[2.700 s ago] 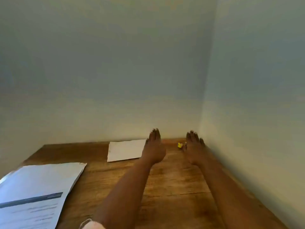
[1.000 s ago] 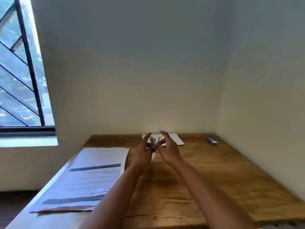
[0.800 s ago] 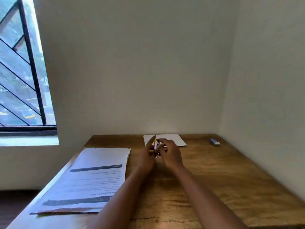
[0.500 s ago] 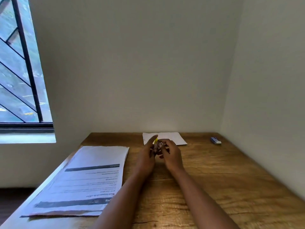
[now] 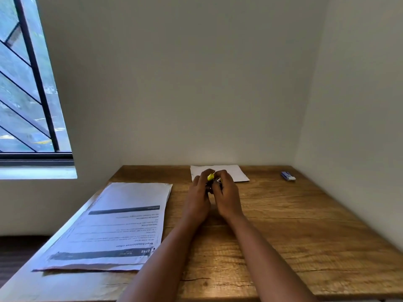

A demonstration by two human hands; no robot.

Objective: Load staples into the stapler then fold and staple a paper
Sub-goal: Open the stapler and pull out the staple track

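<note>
A small yellow and black stapler sits between both hands above the middle of the wooden table. My left hand grips it from the left and my right hand grips it from the right, fingers curled over it. Most of the stapler is hidden by the fingers, so I cannot tell whether it is opened. A small white paper lies flat just beyond the hands at the back edge. A little blue and white staple box lies at the back right corner.
A stack of printed sheets covers the left part of the table, reaching its left edge. Walls close the table in at the back and right. A barred window is on the left.
Both hands went from flat at the back of the table to holding the stapler between them. Over the last second they closed tighter round it and sank a little toward the table.
</note>
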